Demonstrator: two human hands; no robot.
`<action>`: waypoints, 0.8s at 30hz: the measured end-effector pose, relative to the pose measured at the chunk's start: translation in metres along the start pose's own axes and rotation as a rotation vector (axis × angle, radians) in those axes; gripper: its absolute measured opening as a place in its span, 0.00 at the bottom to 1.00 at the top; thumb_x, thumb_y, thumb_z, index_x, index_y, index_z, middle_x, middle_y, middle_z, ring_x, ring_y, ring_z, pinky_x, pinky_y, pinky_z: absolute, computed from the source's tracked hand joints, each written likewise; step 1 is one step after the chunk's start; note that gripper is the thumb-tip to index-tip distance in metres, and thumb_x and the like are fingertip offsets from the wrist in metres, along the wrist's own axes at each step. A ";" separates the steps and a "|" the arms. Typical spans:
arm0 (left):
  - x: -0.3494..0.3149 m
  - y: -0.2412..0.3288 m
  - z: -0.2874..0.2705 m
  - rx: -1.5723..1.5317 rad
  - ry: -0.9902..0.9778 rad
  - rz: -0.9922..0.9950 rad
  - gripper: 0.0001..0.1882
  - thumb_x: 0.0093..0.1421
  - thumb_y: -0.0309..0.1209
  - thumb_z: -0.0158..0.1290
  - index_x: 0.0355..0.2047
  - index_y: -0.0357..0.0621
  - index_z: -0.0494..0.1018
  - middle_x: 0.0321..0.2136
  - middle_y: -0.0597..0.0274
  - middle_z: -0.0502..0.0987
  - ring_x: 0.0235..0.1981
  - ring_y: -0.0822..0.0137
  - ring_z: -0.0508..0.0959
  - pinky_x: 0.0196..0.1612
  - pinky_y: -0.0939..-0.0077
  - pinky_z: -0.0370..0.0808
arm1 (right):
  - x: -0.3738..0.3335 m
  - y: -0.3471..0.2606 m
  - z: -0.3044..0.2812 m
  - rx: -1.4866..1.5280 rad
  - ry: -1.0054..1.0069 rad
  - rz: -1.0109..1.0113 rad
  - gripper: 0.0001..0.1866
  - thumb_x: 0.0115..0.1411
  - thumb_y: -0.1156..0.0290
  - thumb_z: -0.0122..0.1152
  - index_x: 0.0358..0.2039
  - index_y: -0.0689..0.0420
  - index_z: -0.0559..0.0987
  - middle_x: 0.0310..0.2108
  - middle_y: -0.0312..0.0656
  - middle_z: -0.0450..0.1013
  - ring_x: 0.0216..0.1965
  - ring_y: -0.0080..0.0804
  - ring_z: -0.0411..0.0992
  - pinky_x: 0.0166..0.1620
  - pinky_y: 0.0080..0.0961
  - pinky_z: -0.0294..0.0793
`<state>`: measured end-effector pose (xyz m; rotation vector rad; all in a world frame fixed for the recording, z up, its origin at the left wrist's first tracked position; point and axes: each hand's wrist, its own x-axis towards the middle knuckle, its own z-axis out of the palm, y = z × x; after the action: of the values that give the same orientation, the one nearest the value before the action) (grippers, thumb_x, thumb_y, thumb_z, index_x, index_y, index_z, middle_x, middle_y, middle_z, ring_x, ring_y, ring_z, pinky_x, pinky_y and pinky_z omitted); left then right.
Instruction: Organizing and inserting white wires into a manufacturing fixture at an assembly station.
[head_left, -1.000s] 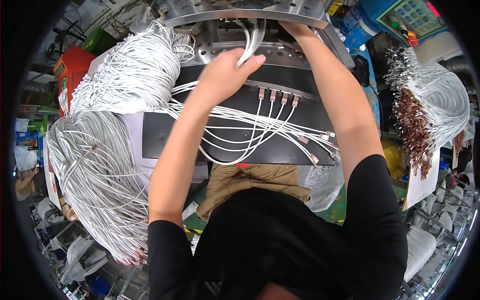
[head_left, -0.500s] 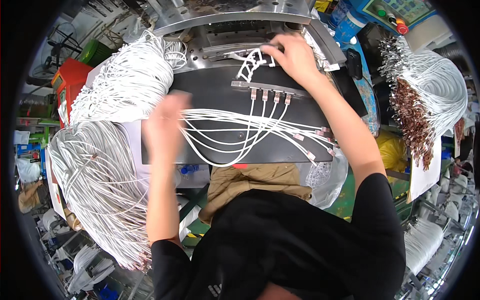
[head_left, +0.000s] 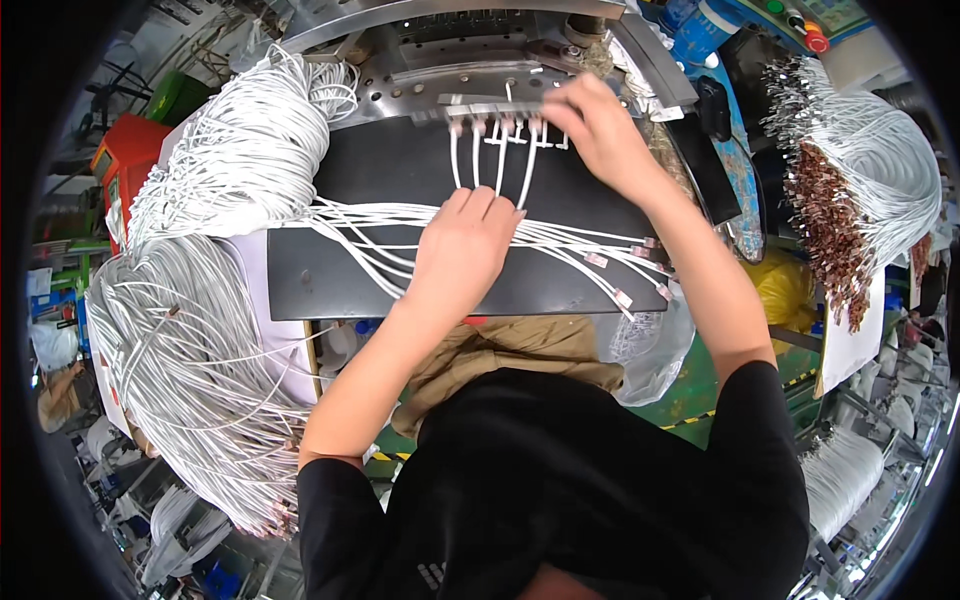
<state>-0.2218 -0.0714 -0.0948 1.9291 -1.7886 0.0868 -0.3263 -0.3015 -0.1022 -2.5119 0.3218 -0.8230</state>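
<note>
My left hand [head_left: 465, 240] is closed around several white cables [head_left: 476, 165], over the middle of a black work surface [head_left: 350, 285]. The plugs at the far ends of these cables sit in a row along a narrow metal bar [head_left: 490, 110]. My right hand [head_left: 600, 130] pinches the right end of that bar between thumb and fingers, slightly blurred. Small white plastic pieces [head_left: 520, 138] show just below the bar, partly hidden by the cables. More loose cables [head_left: 580, 250] with clear plugs [head_left: 622, 298] lie across the surface, passing under my left hand.
Beyond the bar stands a metal machine bed [head_left: 400, 90] with holes. Large bundles of white cable [head_left: 250, 150] and grey-white cable [head_left: 190, 370] are heaped at the left. Another bundle [head_left: 860, 170] hangs at the right. A blue container [head_left: 705, 35] stands at the back right.
My left hand has moved right from the loose cables onto those at the bar. The bar has shifted left and away, its right end now in my right hand. The white plastic piece lies lower.
</note>
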 end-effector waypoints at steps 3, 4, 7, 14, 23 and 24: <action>0.013 -0.017 -0.005 0.013 -0.008 -0.050 0.06 0.60 0.30 0.59 0.30 0.41 0.75 0.30 0.54 0.75 0.35 0.52 0.76 0.37 0.59 0.74 | 0.053 0.030 0.026 0.011 0.134 0.048 0.15 0.65 0.63 0.58 0.43 0.61 0.81 0.43 0.49 0.75 0.46 0.48 0.73 0.50 0.36 0.71; 0.019 -0.024 -0.008 0.023 0.010 -0.071 0.07 0.60 0.30 0.59 0.28 0.40 0.75 0.29 0.53 0.75 0.34 0.51 0.76 0.36 0.57 0.73 | 0.075 0.037 0.032 -0.041 0.174 0.065 0.16 0.65 0.61 0.58 0.44 0.60 0.81 0.45 0.49 0.75 0.46 0.49 0.73 0.50 0.36 0.71; 0.048 -0.060 -0.014 0.013 0.068 -0.090 0.12 0.63 0.35 0.56 0.25 0.40 0.77 0.24 0.53 0.76 0.30 0.51 0.78 0.36 0.57 0.76 | 0.143 0.067 0.081 0.057 0.359 -0.028 0.14 0.62 0.62 0.62 0.41 0.59 0.79 0.37 0.51 0.77 0.42 0.44 0.75 0.47 0.37 0.74; 0.144 -0.078 -0.004 0.044 -0.077 -0.229 0.15 0.65 0.39 0.52 0.30 0.40 0.79 0.29 0.51 0.81 0.32 0.49 0.81 0.42 0.54 0.76 | 0.179 0.200 0.082 0.134 0.125 0.087 0.16 0.69 0.66 0.50 0.49 0.63 0.76 0.45 0.56 0.76 0.51 0.47 0.72 0.54 0.38 0.70; 0.137 -0.118 -0.022 -0.076 0.068 -0.342 0.16 0.63 0.40 0.49 0.42 0.47 0.80 0.37 0.49 0.82 0.42 0.47 0.81 0.50 0.56 0.76 | 0.111 0.004 0.044 -0.236 0.029 -0.026 0.23 0.69 0.57 0.50 0.54 0.62 0.75 0.55 0.57 0.71 0.60 0.50 0.67 0.64 0.41 0.62; 0.140 -0.121 -0.025 -0.001 0.047 -0.360 0.16 0.62 0.37 0.49 0.46 0.44 0.78 0.38 0.45 0.81 0.43 0.46 0.81 0.51 0.55 0.75 | 0.104 -0.010 0.037 -0.270 0.116 -0.113 0.26 0.69 0.53 0.49 0.56 0.62 0.74 0.57 0.56 0.70 0.62 0.50 0.65 0.66 0.42 0.58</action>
<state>-0.0812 -0.1889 -0.0582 2.1959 -1.3859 0.0074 -0.2202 -0.3162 -0.0716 -2.7585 0.3521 -1.0336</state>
